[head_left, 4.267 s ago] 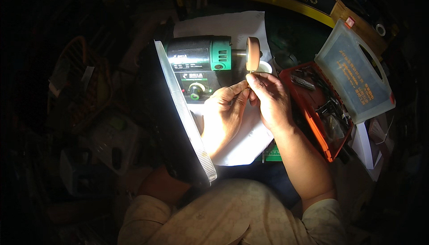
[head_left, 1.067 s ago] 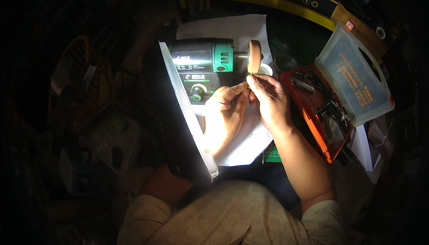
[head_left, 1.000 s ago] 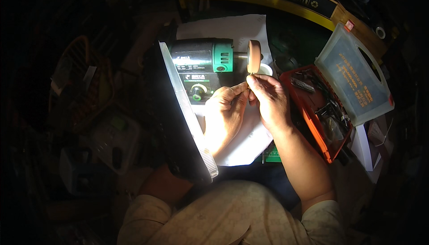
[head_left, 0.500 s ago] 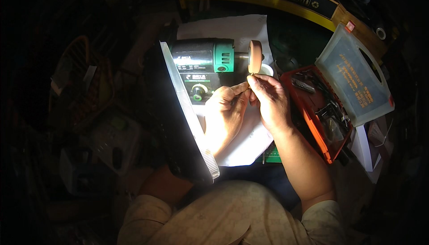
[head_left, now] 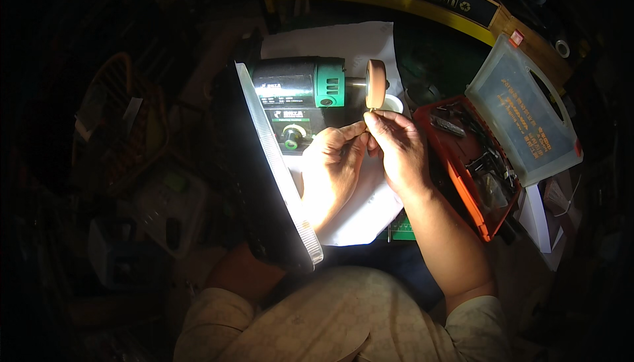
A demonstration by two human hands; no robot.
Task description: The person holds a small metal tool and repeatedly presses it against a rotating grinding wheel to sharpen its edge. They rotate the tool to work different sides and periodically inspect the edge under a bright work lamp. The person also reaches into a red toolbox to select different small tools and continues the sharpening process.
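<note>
A bench grinding or polishing machine (head_left: 290,83), black with a green end, carries a tan wheel (head_left: 376,83) on its right-hand shaft. Just below the wheel's lower edge, both my hands come together, fingertips pinched around a tiny object whose kind I cannot make out. My right hand (head_left: 401,151) pinches it with thumb and fingers from the right. My left hand (head_left: 330,174), brightly lit, meets it from the left with its fingers bent. The small thing appears to touch the wheel's bottom. A control knob (head_left: 292,136) sits on the machine's base, left of my hands.
White paper (head_left: 360,220) lies under the machine. A lamp (head_left: 281,164) with a ribbed pale edge slants along the left. To the right stands an open orange toolbox (head_left: 472,207) with a clear lid (head_left: 525,111) and metal bits inside. A white cup (head_left: 393,103) is behind the wheel.
Almost nothing differs. Both hands keep their pinch beneath the wheel, and the view has shifted very slightly.
</note>
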